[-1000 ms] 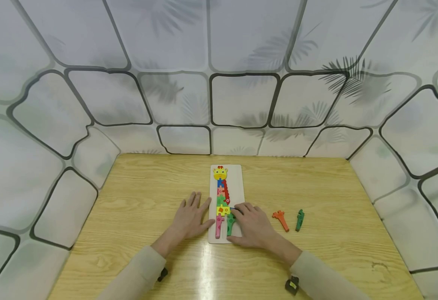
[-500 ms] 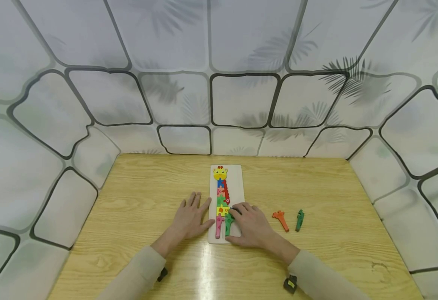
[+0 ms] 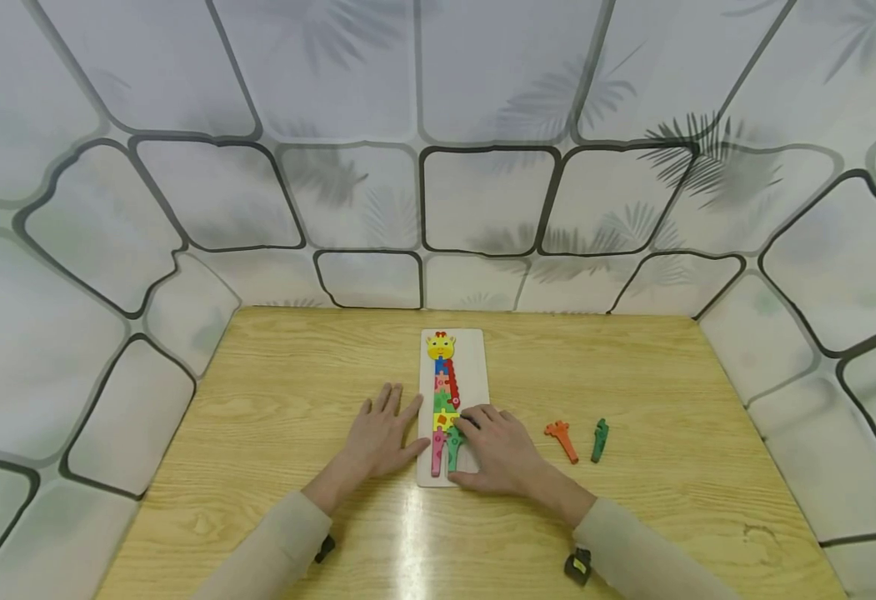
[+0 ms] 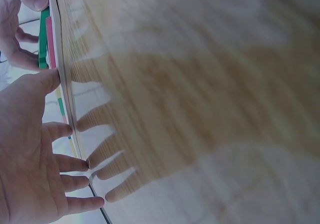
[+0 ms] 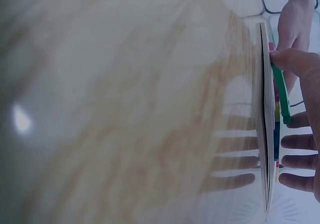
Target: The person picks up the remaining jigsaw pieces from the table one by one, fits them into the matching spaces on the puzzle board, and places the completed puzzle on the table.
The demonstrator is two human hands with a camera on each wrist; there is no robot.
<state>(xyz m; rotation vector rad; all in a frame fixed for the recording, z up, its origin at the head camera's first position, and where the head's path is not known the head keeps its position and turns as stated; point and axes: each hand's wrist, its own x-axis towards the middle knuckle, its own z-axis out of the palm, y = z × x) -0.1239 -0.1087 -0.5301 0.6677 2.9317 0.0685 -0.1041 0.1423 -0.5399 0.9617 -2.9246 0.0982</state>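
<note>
A white puzzle board (image 3: pixel 472 358) lies upright along my view on the table, with a giraffe of coloured pieces on it: yellow head (image 3: pixel 441 347), jigsaw neck, red mane strip (image 3: pixel 452 382) and pink leg (image 3: pixel 437 457). My right hand (image 3: pixel 505 450) holds a green leg piece (image 3: pixel 453 450) between thumb and index finger, beside the pink leg. In the right wrist view this green piece (image 5: pixel 281 92) is tilted, raised at its index-finger end. My left hand (image 3: pixel 379 437) lies with fingers spread, thumb and index tip at the board's left edge.
On the table (image 3: pixel 295 358) to the right of the board lie an orange puzzle piece (image 3: pixel 562 440) and a dark green one (image 3: pixel 599 440). A white patterned wall (image 3: pixel 475 200) closes off the back and both sides.
My right hand has shifted slightly left with the green leg piece, bringing it closer to the pink leg under the yellow body piece. My left hand has not moved.
</note>
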